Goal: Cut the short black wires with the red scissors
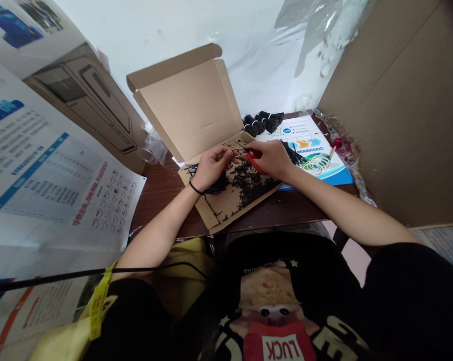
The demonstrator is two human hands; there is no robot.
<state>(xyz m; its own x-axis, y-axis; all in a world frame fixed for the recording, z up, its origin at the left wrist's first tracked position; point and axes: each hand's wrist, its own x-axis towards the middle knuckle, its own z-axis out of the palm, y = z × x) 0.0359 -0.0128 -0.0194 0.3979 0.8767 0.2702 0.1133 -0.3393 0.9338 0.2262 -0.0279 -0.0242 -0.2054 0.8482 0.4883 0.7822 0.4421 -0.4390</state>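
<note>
My right hand (270, 156) is closed around a pair of red-handled scissors (255, 164), whose blades point up and left over an open cardboard box (192, 118). Just left of the blades, my left hand (211, 166) has its fingertips pinched together; whatever is between them is too small to make out. Many short black pieces (249, 183) are scattered over the box floor. Thin black strands (217, 186), some with metallic-looking ends, lie under and beside my left hand. More black strands (294, 153) show behind my right hand.
Bundles of black strands (264, 123) tied with white bands lie behind the box. A printed booklet (337, 173) carries a coil of white loops (316, 164). Cardboard (395, 115) stands at the right, printed sheets (61, 175) at the left. A black cable (136, 269) crosses my left arm.
</note>
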